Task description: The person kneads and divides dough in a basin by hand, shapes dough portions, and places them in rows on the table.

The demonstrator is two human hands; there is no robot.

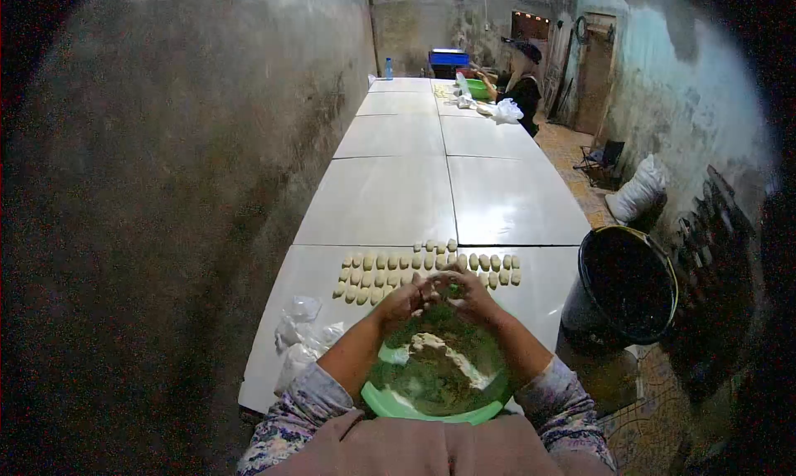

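My left hand (405,301) and my right hand (469,292) meet above the far rim of a green basin (390,405), fingers curled toward each other. Whatever may lie between them is too small or too hidden to make out. Inside the basin is a pale, doughy lump (429,342), with whitish smears around it. Just beyond my hands, several rows of small, oval, pale dough pieces (381,262) lie on the white table (373,198). My hands cover part of these rows.
Crumpled clear plastic bags (303,335) lie left of the basin. A large black bucket (580,310) stands at the table's right edge. At the far end, a person (524,86) is beside another green basin (478,89), a white bag (507,111) and a blue crate (448,58).
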